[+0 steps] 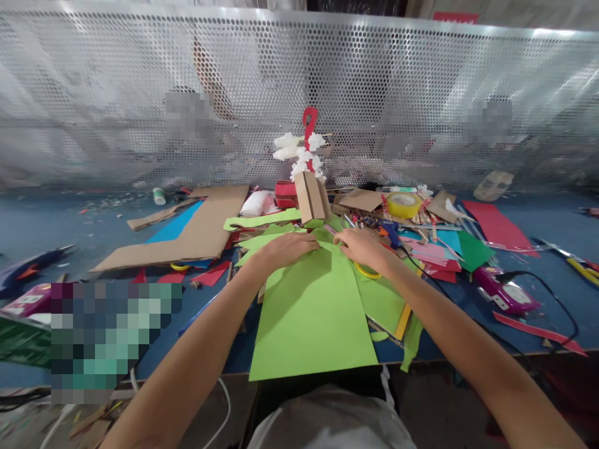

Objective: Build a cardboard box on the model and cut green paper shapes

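Note:
A large light-green paper sheet (pixel 311 312) lies on the blue table (pixel 84 218) in front of me, its near edge hanging over the table edge. My left hand (pixel 286 247) rests flat on the sheet's far edge, fingers stretched out toward the right. My right hand (pixel 361 246) is at the same far edge just to the right, fingers curled in a pinch; what they grip is hidden. More green paper cut-outs (pixel 262 220) lie behind the hands. A cardboard stand with a red loop and white fluff (pixel 306 168) stands upright just beyond.
A big cardboard piece (pixel 196 231) lies at left over blue paper. A yellow tape roll (pixel 403 204), a blue glue gun (pixel 390 232), coloured paper scraps and a purple tool with black cable (pixel 500 292) lie at right. A perforated metal screen (pixel 421 93) closes the back.

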Action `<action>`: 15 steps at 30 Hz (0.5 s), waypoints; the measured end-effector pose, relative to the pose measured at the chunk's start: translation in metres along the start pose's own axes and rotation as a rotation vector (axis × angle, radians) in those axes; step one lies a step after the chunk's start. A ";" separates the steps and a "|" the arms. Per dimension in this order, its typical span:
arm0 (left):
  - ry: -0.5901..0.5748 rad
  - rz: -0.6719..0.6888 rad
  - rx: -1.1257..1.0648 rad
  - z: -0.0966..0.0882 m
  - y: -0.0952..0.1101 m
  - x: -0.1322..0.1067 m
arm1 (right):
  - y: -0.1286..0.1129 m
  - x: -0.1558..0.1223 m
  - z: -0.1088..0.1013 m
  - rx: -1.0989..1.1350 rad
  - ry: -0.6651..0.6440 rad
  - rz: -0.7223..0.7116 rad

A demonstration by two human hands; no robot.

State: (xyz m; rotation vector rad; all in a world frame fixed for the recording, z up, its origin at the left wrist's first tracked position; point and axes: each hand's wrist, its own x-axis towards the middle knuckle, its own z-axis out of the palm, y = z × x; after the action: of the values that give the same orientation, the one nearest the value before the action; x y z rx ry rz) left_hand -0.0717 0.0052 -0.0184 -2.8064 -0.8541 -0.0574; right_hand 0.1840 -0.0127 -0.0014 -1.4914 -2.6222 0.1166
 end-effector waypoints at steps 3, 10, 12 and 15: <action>-0.036 0.005 0.011 -0.001 0.005 0.004 | 0.001 0.001 0.002 -0.001 0.011 -0.008; -0.054 -0.006 0.049 -0.003 0.009 0.006 | 0.011 0.001 0.003 -0.047 0.001 0.043; -0.049 -0.020 0.044 0.000 0.008 0.007 | 0.017 -0.002 0.001 -0.068 -0.012 0.059; -0.032 -0.023 0.028 0.005 0.006 0.008 | 0.023 -0.009 -0.003 -0.076 -0.061 0.074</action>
State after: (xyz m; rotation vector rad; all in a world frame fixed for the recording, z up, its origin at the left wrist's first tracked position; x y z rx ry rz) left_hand -0.0615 0.0053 -0.0236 -2.7794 -0.8869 -0.0045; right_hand 0.2084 -0.0093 -0.0018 -1.6346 -2.6471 0.0704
